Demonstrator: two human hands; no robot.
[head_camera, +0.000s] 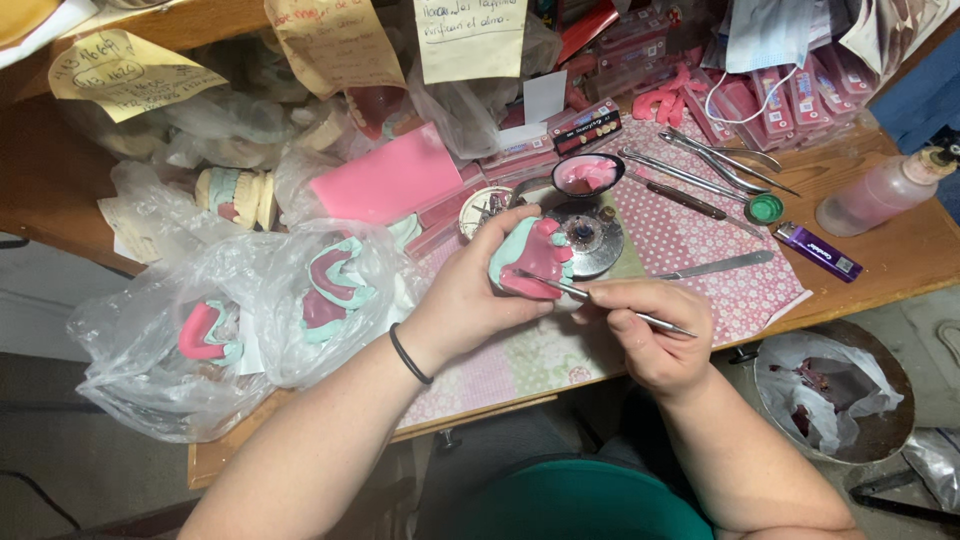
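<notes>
Pink wax mold (533, 258) sits gripped in left hand (470, 295), tipped up to see. Right hand (650, 330) pinches metal pick (600, 300) w/ tip on wax.

Dental laboratory workbench: plaster jaw casts (236, 195) with pink wax, metal wax-carving instruments (700, 165), bagged models (335, 285) crowding the wooden tabletop (900, 255).

Wooden workbench (900, 262), patterned pink mat (700, 260), grey floor (60, 480), lined bin (880, 420) beside it
</notes>
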